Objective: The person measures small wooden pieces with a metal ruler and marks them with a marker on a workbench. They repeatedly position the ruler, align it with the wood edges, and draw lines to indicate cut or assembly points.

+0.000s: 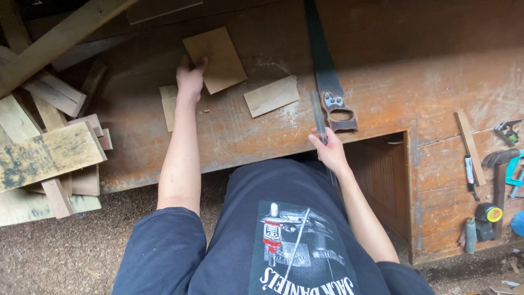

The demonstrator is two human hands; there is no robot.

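Worn reddish-brown wooden workbench, scuffed and dusty, is seen from above; sawdust-covered floor lies below it. At far left, a loose pile of pale timber offcuts is stacked beside the bench. Next along, the left hand is stretched out onto the benchtop, fingers curled over the lower left edge of a tan rectangular plywood panel, which lies flat and tilted on the bench. Two small pale wood pieces are noted just beside the wrist. A lighter rectangular wood offcut lies flat to the right, apart from the panel. Further right, the right hand is closed around a narrow dark metal tool; its kind cannot be told. Just beside it a dark-bladed handsaw with wooden handle rests on the bench. At far right, a thin wooden strip, a yellow-and-black tape measure and a teal clamp are recorded.
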